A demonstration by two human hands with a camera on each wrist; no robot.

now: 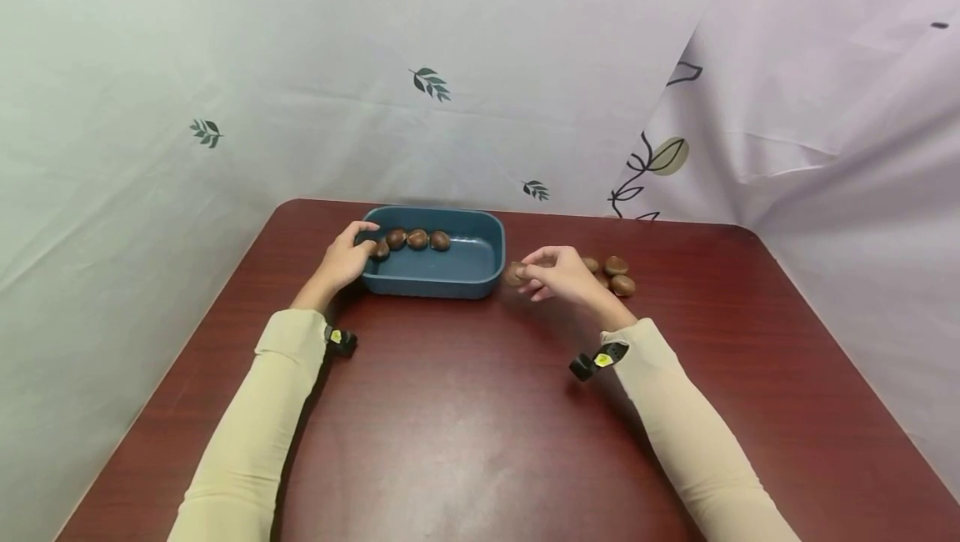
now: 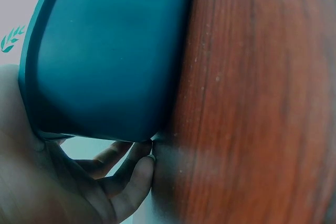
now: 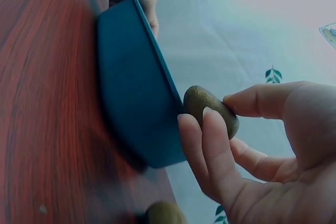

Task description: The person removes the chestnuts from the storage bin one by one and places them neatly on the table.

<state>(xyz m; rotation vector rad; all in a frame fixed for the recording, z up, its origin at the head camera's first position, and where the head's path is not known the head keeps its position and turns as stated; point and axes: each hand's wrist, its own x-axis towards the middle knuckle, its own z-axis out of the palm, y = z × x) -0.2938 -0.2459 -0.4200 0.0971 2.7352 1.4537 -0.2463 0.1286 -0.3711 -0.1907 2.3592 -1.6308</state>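
Note:
A blue rectangular bin stands near the far side of the table. Several brown chestnuts lie inside it, grouped toward its left end and back wall. My left hand grips the bin's left end, with the thumb over the rim and the other fingers against the outside wall. Between thumb and fingertips, my right hand pinches one chestnut, raised just off the bin's right end. In the right wrist view this nut overlaps the bin's rim.
More loose chestnuts lie on the reddish-brown table behind and right of my right hand. A pale cloth with leaf prints hangs round the table's far side and both flanks.

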